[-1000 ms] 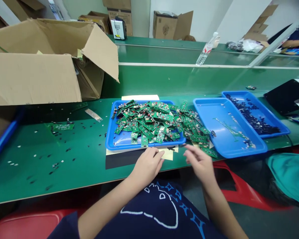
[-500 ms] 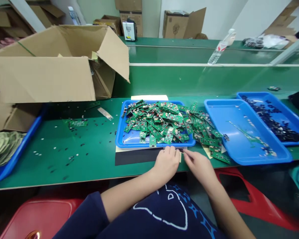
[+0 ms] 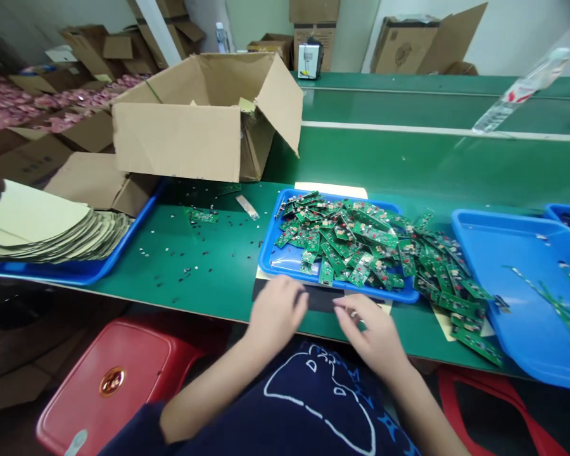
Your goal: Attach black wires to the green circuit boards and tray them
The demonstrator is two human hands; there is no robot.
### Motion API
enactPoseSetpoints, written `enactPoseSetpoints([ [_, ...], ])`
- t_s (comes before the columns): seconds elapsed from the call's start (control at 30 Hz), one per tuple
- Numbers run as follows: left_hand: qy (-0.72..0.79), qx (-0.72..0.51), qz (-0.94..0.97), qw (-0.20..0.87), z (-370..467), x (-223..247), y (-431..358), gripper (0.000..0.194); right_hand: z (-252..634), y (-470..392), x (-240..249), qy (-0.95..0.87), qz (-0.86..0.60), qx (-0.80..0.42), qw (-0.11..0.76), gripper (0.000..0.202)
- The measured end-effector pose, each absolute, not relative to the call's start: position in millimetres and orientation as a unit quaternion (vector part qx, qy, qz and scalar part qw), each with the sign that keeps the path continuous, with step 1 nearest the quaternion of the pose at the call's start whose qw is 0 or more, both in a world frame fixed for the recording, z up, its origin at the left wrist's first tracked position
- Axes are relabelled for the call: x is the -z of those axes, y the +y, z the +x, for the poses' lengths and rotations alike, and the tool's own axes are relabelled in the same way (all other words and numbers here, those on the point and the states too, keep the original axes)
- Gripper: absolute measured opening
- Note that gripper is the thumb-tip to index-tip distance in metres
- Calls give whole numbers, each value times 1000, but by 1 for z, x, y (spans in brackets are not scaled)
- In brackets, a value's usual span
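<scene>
Green circuit boards (image 3: pixel 342 235) lie heaped in a blue tray (image 3: pixel 289 261) in the head view, more on the surface (image 3: pixel 230 294) at its four o'clock. The left hand (image 3: pixel 273 315) and right hand (image 3: pixel 373 330) are apart, near the black sheet (image 3: pixel 320 299) at the tray's six o'clock; whether either grip is closed on anything, I cannot tell.

No lettering can be read (the red-marked label (image 3: pixel 519 94) on the bottle (image 3: pixel 493 116) is too blurred).

Bare hands (image 3: pixel 274 311), navy short-sleeved shirt (image 3: pixel 275 425) (white line drawing (image 3: pixel 285 398) and blue star outlines (image 3: pixel 388 420) across the front).
</scene>
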State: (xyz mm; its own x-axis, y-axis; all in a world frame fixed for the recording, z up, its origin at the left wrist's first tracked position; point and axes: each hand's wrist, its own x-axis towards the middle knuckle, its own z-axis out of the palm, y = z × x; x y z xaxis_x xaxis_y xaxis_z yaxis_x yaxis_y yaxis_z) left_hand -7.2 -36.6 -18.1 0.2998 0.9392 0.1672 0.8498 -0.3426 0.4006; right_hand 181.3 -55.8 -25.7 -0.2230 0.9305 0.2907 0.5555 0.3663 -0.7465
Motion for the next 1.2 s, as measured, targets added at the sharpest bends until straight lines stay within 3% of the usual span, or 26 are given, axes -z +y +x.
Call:
enactPoseSetpoints([
  [0.1,702,-161,693,24,-52,30,-39,25,143,-46,33,-781,-423,-304,345,23],
  [0.2,740,-159,653,38,-70,43,-39,26,114,-37,41,-816,-391,-285,315,28],
  [0.43,729,-251,583,256,-72,42,-31,8,81,-23,53,-851,-407,-217,250,36],
  [0.53,686,-315,511,411,-74,38,-31,11,71,-18,54,-861,-441,-182,178,35],
  [0.6,667,-358,467,457,-73,38,-32,16,64,-15,55,-862,-458,-165,142,32],
  [1.2,667,-333,542,388,-69,41,-45,19,60,-7,53,-846,-453,-209,186,9],
])
